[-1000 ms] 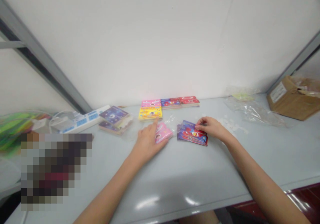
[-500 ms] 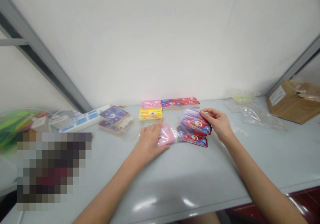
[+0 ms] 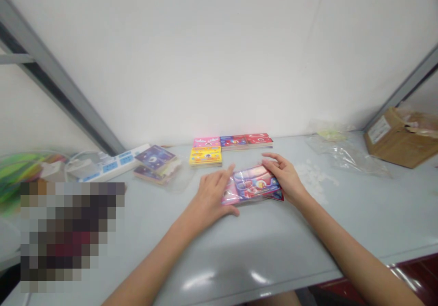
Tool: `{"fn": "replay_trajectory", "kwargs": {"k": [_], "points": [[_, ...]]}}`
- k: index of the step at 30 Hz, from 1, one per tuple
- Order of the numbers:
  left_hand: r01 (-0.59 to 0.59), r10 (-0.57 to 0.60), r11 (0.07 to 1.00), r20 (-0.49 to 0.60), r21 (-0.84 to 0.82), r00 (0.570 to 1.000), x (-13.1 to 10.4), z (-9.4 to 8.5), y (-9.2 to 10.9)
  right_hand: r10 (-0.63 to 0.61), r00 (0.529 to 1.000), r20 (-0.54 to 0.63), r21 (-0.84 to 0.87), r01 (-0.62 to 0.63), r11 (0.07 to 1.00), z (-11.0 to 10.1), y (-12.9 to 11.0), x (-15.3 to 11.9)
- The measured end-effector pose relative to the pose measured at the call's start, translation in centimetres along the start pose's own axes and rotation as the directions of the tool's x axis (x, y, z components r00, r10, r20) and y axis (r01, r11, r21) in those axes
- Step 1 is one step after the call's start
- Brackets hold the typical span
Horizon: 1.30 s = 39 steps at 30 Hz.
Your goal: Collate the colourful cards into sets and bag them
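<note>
My left hand [image 3: 215, 191] is at the left end of a clear plastic bag [image 3: 230, 194] with a pink card in it, thumb along the near edge and forefinger along the far edge. My right hand [image 3: 283, 176] grips the right end of a stack of red, blue and purple printed cards [image 3: 258, 182]. These cards lie against the pink one, with shiny plastic over at least part of them. How far they sit inside the bag I cannot tell. More cards [image 3: 276, 196] show beneath, near my right fingers. The right fingertips are partly hidden.
Toward the wall stand pink, yellow [image 3: 205, 155] and red [image 3: 259, 140] card stacks. Left are bagged purple cards [image 3: 155, 158] and a power strip [image 3: 114, 163]. Right are small white scraps [image 3: 316, 176], clear plastic bags [image 3: 352, 158] and a cardboard box [image 3: 398, 137].
My right hand has moved left and slightly down, bringing the printed cards from beside the bag against the pink card. My left hand has shifted slightly right and stays at the bag.
</note>
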State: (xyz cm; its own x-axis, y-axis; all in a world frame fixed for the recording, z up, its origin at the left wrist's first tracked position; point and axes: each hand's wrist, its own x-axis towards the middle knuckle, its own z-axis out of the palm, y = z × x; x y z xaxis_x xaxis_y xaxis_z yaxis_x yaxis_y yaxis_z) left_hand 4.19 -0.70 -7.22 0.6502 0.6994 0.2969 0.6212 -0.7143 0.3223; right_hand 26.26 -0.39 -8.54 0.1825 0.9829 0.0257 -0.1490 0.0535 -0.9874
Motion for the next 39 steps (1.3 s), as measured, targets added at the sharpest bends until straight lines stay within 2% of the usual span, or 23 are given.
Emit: {"fn": "replay_trajectory", "kwargs": {"k": [2, 4, 7, 9, 12, 15, 17, 19, 21, 23, 25, 27, 28, 30, 35, 37, 39], "points": [[0.015, -0.015, 1.000, -0.013, -0.010, 1.000, 0.0, 0.1, 0.2, -0.091, 0.983, -0.159, 0.057, 0.101, 0.993, 0.6, 0.8, 0.0], [0.025, -0.026, 0.999, -0.029, -0.020, 0.999, -0.1, 0.2, 0.3, -0.121, 0.955, -0.270, 0.099, 0.152, 0.983, 1.1, 1.5, 0.0], [0.034, -0.036, 0.999, -0.049, -0.028, 0.998, -0.1, 0.2, 0.4, -0.131, 0.945, -0.299, 0.131, 0.177, 0.976, 1.3, 1.9, -0.1], [0.043, -0.044, 0.999, -0.053, -0.034, 0.998, -0.2, 0.3, 0.5, -0.138, 0.968, -0.210, 0.112, 0.164, 0.980, 1.4, 1.7, -0.4], [0.048, -0.049, 0.998, -0.040, -0.041, 0.998, -0.3, 0.4, 0.6, -0.109, 0.992, 0.055, 0.021, 0.108, 0.994, 1.8, 1.3, -1.2], [0.042, -0.043, 0.998, -0.012, -0.053, 0.999, -0.3, 0.5, 0.6, -0.074, 0.946, 0.315, -0.146, 0.125, 0.981, 2.1, 1.1, -1.6], [0.053, -0.053, 0.997, -0.004, -0.057, 0.999, -0.4, 0.5, 0.5, -0.096, 0.928, 0.359, -0.231, 0.188, 0.954, 1.8, 1.0, -1.4], [0.074, -0.075, 0.996, -0.015, -0.045, 0.997, -0.4, 0.5, 0.3, -0.162, 0.945, 0.282, -0.310, 0.250, 0.917, 0.8, 0.7, -0.7], [0.096, -0.097, 0.995, -0.034, -0.023, 0.995, -0.3, 0.5, 0.1, -0.222, 0.959, 0.177, -0.440, 0.279, 0.853, -0.6, 0.3, 0.2], [0.122, -0.122, 0.993, -0.055, 0.000, 0.991, -0.2, 0.4, -0.1, -0.235, 0.961, 0.143, -0.625, 0.272, 0.732, -2.1, 0.0, 1.0], [0.146, -0.145, 0.989, -0.070, 0.016, 0.987, -0.2, 0.4, -0.3, -0.157, 0.971, 0.178, -0.801, 0.236, 0.550, -3.4, -0.2, 1.5], [0.162, -0.159, 0.986, -0.083, 0.031, 0.984, -0.1, 0.4, -0.5, -0.049, 0.979, 0.199, -0.901, 0.202, 0.384, -4.1, -0.2, 1.7], [0.166, -0.163, 0.985, -0.088, 0.037, 0.983, -0.1, 0.4, -0.6, -0.010, 0.981, 0.195, -0.925, 0.187, 0.329, -4.2, -0.1, 1.8], [0.174, -0.169, 0.984, -0.093, 0.048, 0.981, -0.1, 0.5, -0.7, 0.027, 0.983, 0.184, -0.945, 0.169, 0.280, -4.1, -0.1, 1.8], [0.189, -0.183, 0.980, -0.096, 0.065, 0.978, -0.1, 0.6, -1.1, 0.066, 0.984, 0.164, -0.950, 0.139, 0.279, -3.8, -0.5, 1.8], [0.195, -0.188, 0.979, -0.093, 0.068, 0.978, 0.0, 0.5, -1.3, 0.062, 0.985, 0.158, -0.933, 0.129, 0.337, -4.0, -0.5, 1.9], [0.197, -0.191, 0.978, -0.085, 0.072, 0.978, 0.0, 0.4, -1.5, 0.046, 0.983, 0.175, -0.885, 0.137, 0.446, -4.2, -0.4, 1.9]]}}
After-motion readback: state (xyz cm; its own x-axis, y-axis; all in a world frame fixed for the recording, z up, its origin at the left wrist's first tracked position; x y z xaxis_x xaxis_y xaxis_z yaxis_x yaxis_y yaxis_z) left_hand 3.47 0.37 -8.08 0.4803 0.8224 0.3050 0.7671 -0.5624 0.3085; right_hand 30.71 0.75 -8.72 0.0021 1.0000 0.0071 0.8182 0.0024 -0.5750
